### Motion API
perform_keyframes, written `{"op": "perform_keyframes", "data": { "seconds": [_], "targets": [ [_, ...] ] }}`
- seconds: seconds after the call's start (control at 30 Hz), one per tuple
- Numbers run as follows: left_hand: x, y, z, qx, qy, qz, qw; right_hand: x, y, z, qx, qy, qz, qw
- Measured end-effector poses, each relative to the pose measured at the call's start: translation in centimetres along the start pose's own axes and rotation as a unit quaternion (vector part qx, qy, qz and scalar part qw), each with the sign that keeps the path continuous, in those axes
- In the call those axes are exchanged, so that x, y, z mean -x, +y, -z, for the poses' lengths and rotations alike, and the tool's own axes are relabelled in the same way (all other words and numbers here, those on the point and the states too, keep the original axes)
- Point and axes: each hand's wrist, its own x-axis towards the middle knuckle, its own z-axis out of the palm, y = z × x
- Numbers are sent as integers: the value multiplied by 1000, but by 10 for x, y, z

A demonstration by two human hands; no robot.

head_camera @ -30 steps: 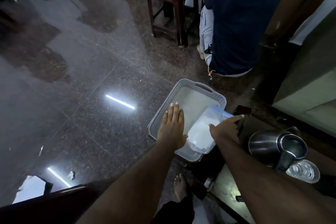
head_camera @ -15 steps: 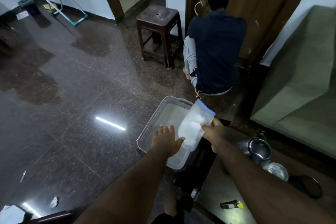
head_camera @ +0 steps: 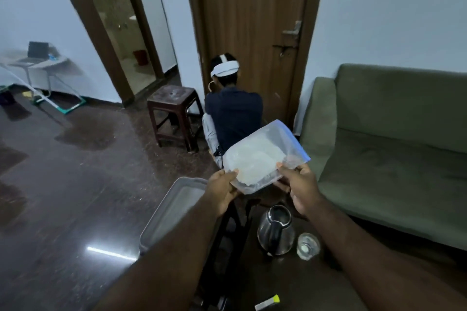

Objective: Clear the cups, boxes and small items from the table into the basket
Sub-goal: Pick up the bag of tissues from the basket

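Note:
A clear zip bag (head_camera: 262, 156) with a blue seal strip and white contents is held up in front of me by both hands. My left hand (head_camera: 223, 190) pinches its lower left corner and my right hand (head_camera: 300, 188) grips its lower right edge. The grey perforated basket (head_camera: 174, 212) rests on the floor below my left arm, partly hidden by it. On the dark table (head_camera: 316, 283) stand a steel kettle (head_camera: 275, 231) and a clear glass cup (head_camera: 307, 246). A small white item with a yellow tip (head_camera: 267, 303) lies near the bottom edge.
A person in a dark shirt (head_camera: 233, 113) crouches facing a brown door, just beyond the bag. A brown stool (head_camera: 174, 111) stands to that person's left. A green sofa (head_camera: 394, 159) fills the right. Dark glossy floor spreads to the left.
The bag has risen from over the basket to chest height. My left hand left the basket rim and now holds the bag too. My view tilted upward.

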Motion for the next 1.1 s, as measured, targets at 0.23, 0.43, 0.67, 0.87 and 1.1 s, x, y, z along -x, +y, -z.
{"op": "perform_keyframes", "data": {
  "seconds": [0.23,0.43,0.67,0.87,1.1],
  "targets": [
    [6,-5,-90,-7,-79,-30,996,24,-86,111,37,54,75,995],
    [7,-22,-138,13,-167,-35,985,38,-99,163,120,47,76,989],
    [7,-24,-152,-22,-150,-87,985,57,-106,191,105,91,63,988],
    [4,-17,-148,-10,-230,-55,972,65,-128,191,105,66,94,988],
    [2,-39,-142,-11,-318,3,948,87,-136,185,185,48,129,973]
  ]
}}
